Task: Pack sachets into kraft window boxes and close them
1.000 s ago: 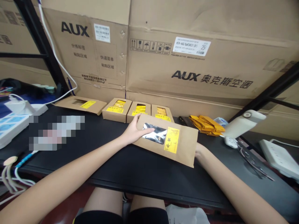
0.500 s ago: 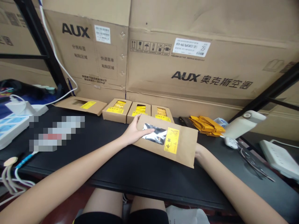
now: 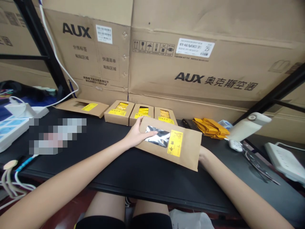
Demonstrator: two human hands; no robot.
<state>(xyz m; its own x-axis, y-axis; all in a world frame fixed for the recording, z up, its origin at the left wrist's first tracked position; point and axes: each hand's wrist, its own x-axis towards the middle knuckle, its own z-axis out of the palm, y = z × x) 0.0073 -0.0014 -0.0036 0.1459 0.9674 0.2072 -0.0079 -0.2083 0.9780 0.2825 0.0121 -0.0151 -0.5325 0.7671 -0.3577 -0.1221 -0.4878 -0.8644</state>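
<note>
A flat brown cardboard box (image 3: 188, 148) with a clear window and a yellow label is held tilted above the black table. My left hand (image 3: 140, 133) grips its left end, thumb lying over the window. At the box's right end is my right hand (image 3: 201, 153), mostly behind it, with its fingers hidden. Behind stand three brown window boxes holding yellow packets: a left one (image 3: 107, 118), a middle one (image 3: 132, 120) and a right one (image 3: 172, 115). A flatter brown box (image 3: 68, 106) lies to their left.
Orange packets (image 3: 209, 128), a white bottle (image 3: 247, 127) and glasses (image 3: 259, 168) lie to the right. A white power strip (image 3: 283, 160) is at the far right, another (image 3: 38, 113) at the left with cables. Large AUX cartons (image 3: 152, 73) rise behind the table (image 3: 100, 171).
</note>
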